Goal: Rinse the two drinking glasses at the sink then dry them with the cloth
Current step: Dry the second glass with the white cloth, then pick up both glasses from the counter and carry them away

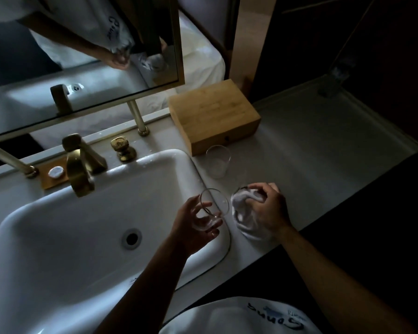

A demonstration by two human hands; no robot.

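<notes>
Glass tumbler [211, 209] tilted in your left hand [191, 225], fingers wrapped; your right hand [269, 208] clutches white cloth [245, 213] on counter [311, 165].

A white sink [58, 261] set in a pale grey-white counter [311, 150], under a brass-gold tap [80, 169] and a matching gold knob [121, 146]. Two clear, colourless glasses [211, 208] [218, 160] catch faint highlights, and the cloth [244, 213] is plain white, unpatterned. A light tan wooden box [212, 114] shows fine straight grain. A small white disc [55, 171] lies on a brown tray [46, 177]. The mirror [82, 56] has a gold frame. The person's white shirt [227, 317] carries dark blue lettering. The surroundings fall to near black.
</notes>
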